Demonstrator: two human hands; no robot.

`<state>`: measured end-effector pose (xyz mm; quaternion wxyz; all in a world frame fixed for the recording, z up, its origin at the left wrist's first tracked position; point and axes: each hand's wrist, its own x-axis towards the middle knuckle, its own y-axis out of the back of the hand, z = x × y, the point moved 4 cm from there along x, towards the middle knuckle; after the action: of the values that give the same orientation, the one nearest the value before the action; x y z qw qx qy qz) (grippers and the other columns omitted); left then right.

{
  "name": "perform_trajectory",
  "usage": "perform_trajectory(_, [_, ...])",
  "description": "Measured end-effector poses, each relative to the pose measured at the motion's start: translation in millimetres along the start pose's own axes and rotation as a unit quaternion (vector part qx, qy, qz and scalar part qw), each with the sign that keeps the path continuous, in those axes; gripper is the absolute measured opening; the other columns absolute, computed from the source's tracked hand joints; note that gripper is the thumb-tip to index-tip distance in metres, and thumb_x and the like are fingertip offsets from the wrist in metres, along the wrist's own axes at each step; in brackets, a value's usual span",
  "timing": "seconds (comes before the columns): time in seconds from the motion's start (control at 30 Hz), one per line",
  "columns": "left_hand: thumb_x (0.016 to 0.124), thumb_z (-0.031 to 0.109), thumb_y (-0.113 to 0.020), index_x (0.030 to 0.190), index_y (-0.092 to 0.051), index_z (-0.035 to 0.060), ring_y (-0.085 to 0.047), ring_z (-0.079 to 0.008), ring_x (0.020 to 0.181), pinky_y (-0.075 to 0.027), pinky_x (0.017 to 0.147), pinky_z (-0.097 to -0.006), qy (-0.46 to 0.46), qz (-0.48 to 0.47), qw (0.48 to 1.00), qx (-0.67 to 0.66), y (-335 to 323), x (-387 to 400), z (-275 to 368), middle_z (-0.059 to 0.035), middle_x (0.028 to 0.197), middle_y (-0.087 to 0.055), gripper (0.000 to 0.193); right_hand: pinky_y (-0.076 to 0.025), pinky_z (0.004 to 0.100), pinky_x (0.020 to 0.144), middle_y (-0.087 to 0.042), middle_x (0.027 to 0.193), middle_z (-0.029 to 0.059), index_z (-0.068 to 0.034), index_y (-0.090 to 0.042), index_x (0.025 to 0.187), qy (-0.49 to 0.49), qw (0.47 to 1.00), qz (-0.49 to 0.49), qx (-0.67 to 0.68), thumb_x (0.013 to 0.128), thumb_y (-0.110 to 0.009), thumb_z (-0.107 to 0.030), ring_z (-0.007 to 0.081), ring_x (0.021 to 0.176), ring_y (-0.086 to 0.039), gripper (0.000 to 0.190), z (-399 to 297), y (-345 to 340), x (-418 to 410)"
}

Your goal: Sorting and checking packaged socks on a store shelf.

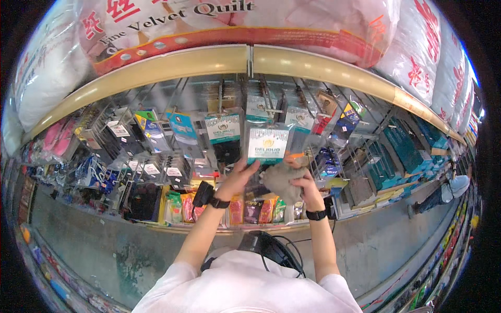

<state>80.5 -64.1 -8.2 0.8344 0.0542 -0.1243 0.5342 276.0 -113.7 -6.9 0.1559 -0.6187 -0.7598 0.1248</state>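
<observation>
In front of the display rack, my left hand (239, 178) has its fingers on the lower left edge of a clear plastic packet (267, 144) with a white and teal printed card. My right hand (307, 182) holds a crumpled grey-beige cloth (285, 180) just below and right of that packet. A small orange piece (295, 155) shows at the top of the cloth by my fingers. Behind the packet, similar card-topped packets (223, 129) hang from metal hooks. Black straps with small devices circle both my wrists.
Bagged quilts (235, 23) lie above the shelf's yellow front edge (176, 64). Colourful packets (236, 209) stand on the bottom shelf. Teal boxes (403, 144) are stacked at the right. A person (442, 195) is farther along the aisle. A black cable hangs near my right forearm.
</observation>
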Motion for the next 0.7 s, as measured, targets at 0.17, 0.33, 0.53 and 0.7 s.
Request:
perform_trajectory(0.17, [0.093,0.022,-0.05,0.141,-0.027,0.0083,-0.037,-0.016,0.123,-0.027,0.103,-0.0299,0.117,0.074,0.972,-0.19,-5,-49,-21,-0.0062,0.136,-0.04,0.055,-0.026,0.0385,0.106,-0.042,0.136,0.0172,-0.003,-0.054,0.12,0.125,0.979,-0.091,-0.134,0.065,-0.061,-0.005,0.0295,0.13,-0.034,0.056,-9,1,-33])
perform_trajectory(0.33, [0.095,0.024,-0.043,0.146,-0.008,0.0112,-0.022,-0.0187,0.134,-0.017,0.109,-0.0318,0.069,0.012,0.979,-0.19,-15,-66,-10,-0.0058,0.149,-0.017,0.064,-0.028,0.0419,0.104,-0.044,0.133,0.0182,-0.008,-0.054,0.121,0.32,0.869,0.024,-0.376,0.066,-0.062,-0.005,0.033,0.127,-0.037,0.056,-80,-64,-22])
perform_trajectory(0.53, [0.096,0.032,-0.04,0.14,-0.027,0.0083,-0.039,-0.0207,0.125,-0.031,0.104,-0.035,0.048,0.078,0.936,-0.34,-11,-74,-10,-0.0066,0.139,-0.037,0.052,-0.033,0.0455,0.099,-0.049,0.121,0.0123,-0.013,-0.055,0.121,0.331,0.693,-0.128,-0.627,0.06,-0.058,0.006,0.0346,0.115,-0.045,0.063,-34,-119,-4])
perform_trajectory(0.7, [0.098,0.041,-0.026,0.137,-0.033,0.0091,-0.048,-0.0255,0.118,-0.04,0.1,-0.0381,0.038,-0.016,0.783,-0.62,-11,-87,-14,-0.0101,0.132,-0.046,0.051,-0.036,0.0483,0.096,-0.045,0.127,0.0042,-0.019,-0.056,0.12,0.294,0.665,-0.146,-0.671,0.06,-0.057,0.004,0.0348,0.112,-0.041,0.064,-10,-135,-53])
